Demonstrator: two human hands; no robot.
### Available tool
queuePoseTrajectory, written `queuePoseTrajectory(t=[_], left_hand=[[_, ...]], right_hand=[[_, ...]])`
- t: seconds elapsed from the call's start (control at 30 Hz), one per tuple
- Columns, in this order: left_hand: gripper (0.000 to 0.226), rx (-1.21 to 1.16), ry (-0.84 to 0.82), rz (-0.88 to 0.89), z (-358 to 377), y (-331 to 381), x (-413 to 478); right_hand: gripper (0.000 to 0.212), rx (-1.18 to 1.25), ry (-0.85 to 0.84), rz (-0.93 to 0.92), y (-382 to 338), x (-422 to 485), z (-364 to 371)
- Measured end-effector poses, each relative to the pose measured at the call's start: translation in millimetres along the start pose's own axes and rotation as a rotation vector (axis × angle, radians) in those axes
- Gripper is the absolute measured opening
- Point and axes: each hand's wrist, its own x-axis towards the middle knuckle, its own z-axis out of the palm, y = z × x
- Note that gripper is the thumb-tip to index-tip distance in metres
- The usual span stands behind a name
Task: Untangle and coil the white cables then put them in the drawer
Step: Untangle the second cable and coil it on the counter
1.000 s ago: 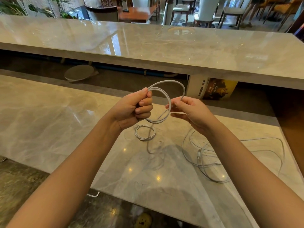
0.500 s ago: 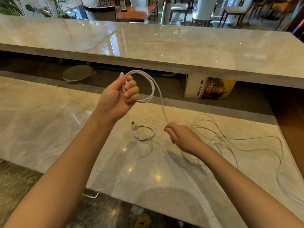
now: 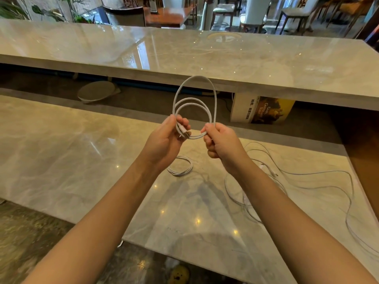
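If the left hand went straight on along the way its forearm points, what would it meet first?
Apart from the coil it holds, the left hand would probably meet the far counter's front edge first, though depth is unclear.

The left hand (image 3: 164, 140) and right hand (image 3: 221, 144) each cover a stretch of the held coil (image 3: 214, 99), so how its turns lie inside the fingers cannot be told. What may be a plug (image 3: 184, 131) shows at the left fingertips, too small to be sure. The small coil (image 3: 182, 171) on the surface (image 3: 61, 160) is partly hidden behind the left wrist. The loose cables (image 3: 328, 173) pass behind the right forearm and run off the right edge (how far they go is out of frame). A yellow object (image 3: 178, 275) is cut by the bottom edge.
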Motion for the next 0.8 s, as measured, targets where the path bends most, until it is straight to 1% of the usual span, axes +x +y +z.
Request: queuePoseTrajectory(t=[0.1,0.13,0.2,0.27,0.33,0.37,0.47,0.53,0.57,0.6,0.63,0.7,0.73,0.8], left_hand=[[0.022,0.097,-0.066,-0.147,-8.1,10.4,-4.0],[0.025,0.123,-0.074,-0.202,-10.6,14.5,-4.7],[0.039,0.18,-0.094,-0.27,-14.6,21.1,-4.8],[0.054,0.233,-0.153,-0.284,-14.0,26.4,-4.7],[0.071,0.321,-0.17,-0.269,-11.1,30.9,-3.0],[0.076,0.378,-0.157,-0.251,-9.0,32.9,-1.4],[0.08,0.613,-0.122,-0.196,-0.1,36.6,2.7],[0.089,0.76,-0.106,-0.217,6.9,36.7,3.8],[0.088,0.792,-0.109,-0.233,10.5,36.2,3.8],[0.081,0.796,-0.113,-0.243,13.9,35.2,4.0],[0.068,0.772,-0.104,-0.25,16.8,34.0,5.0],[0.038,0.669,-0.041,-0.255,21.2,30.4,5.9],[0.028,0.605,-0.008,-0.254,22.4,27.7,5.0],[0.027,0.518,0.032,-0.229,21.4,19.4,3.5]], right_hand=[[0.026,-0.225,-0.004,-0.019,-5.8,0.5,-12.8],[0.027,-0.284,-0.028,-0.019,-8.3,0.4,-15.9],[0.026,-0.358,-0.067,-0.018,-12.4,0.1,-18.1],[0.026,-0.42,-0.066,-0.012,-13.2,0.9,-17.9],[0.026,-0.541,-0.051,-0.021,-13.1,2.1,-17.6],[0.026,-0.627,-0.042,-0.031,-13.9,3.5,-17.4],[0.026,-0.898,0.003,-0.058,-18.4,7.4,-16.6],[0.028,-1.076,0.046,-0.066,-19.0,7.0,-16.1],[0.029,-1.139,0.065,-0.08,-17.8,6.7,-15.6],[0.03,-1.169,0.083,-0.096,-16.0,6.5,-15.2],[0.03,-1.183,0.097,-0.094,-14.8,6.5,-14.4],[0.03,-1.202,0.122,-0.024,-13.3,8.8,-12.2],[0.03,-1.179,0.138,0.027,-12.1,11.1,-11.5],[0.032,-0.995,0.163,0.112,-9.7,15.0,-11.9]])
